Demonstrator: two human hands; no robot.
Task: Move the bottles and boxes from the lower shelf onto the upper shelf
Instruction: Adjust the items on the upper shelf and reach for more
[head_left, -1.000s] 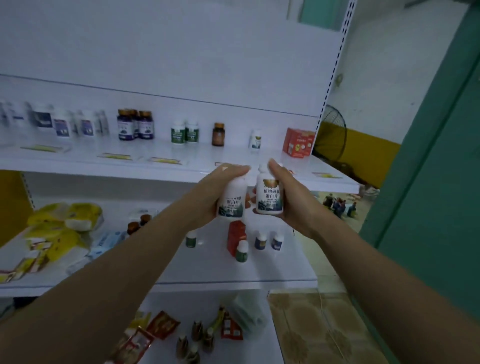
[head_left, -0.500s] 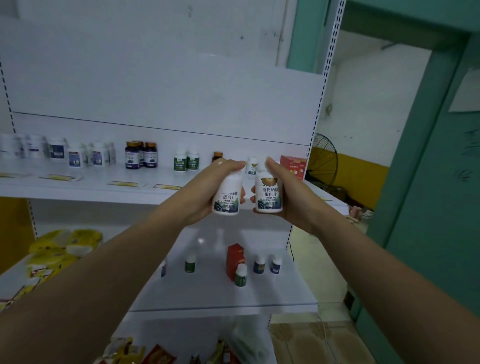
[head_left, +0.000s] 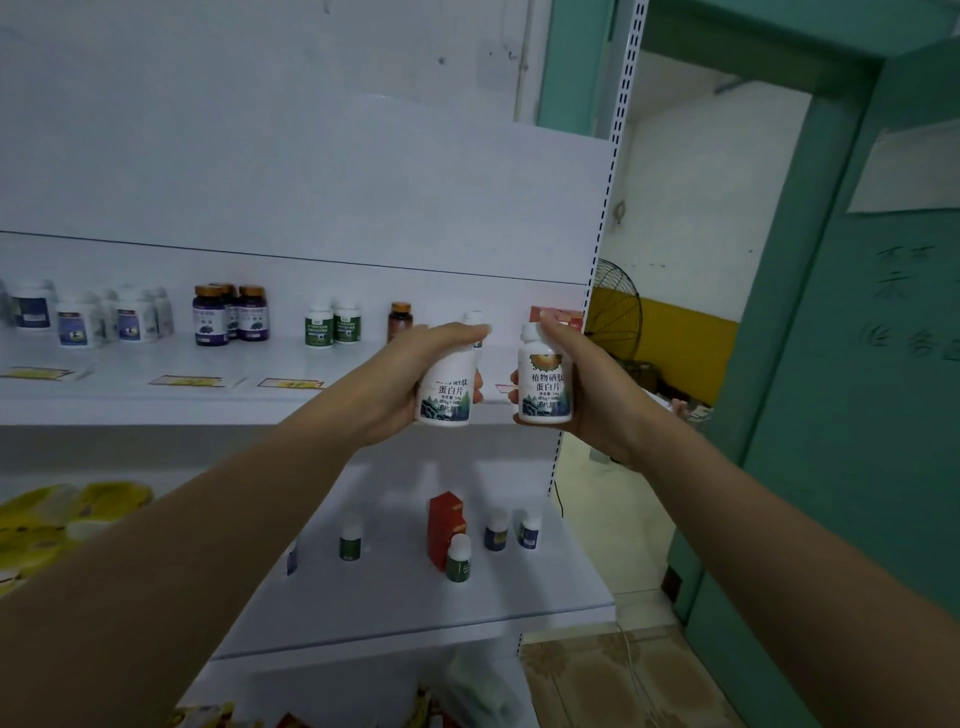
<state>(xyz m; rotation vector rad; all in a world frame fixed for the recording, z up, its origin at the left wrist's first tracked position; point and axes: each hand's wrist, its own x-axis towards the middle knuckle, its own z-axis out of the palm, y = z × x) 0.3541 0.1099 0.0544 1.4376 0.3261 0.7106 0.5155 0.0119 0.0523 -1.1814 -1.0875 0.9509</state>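
Left hand (head_left: 400, 382) wrapped round white bottle (head_left: 445, 387), fingers (head_left: 457, 330) curled over cap end, thumb behind. Right hand (head_left: 582, 384) clamped on second white bottle (head_left: 545, 382), same label, fingers over cap.

Both bottles upright, held in air at front edge of upper shelf (head_left: 208, 410), near its right end, not yet set down.

Likely rigid plastic, light, smooth label, somewhat slippery; grip round body suits.

Lower shelf (head_left: 467, 613) still carries red box (head_left: 444, 525) and several small bottles (head_left: 458, 558).
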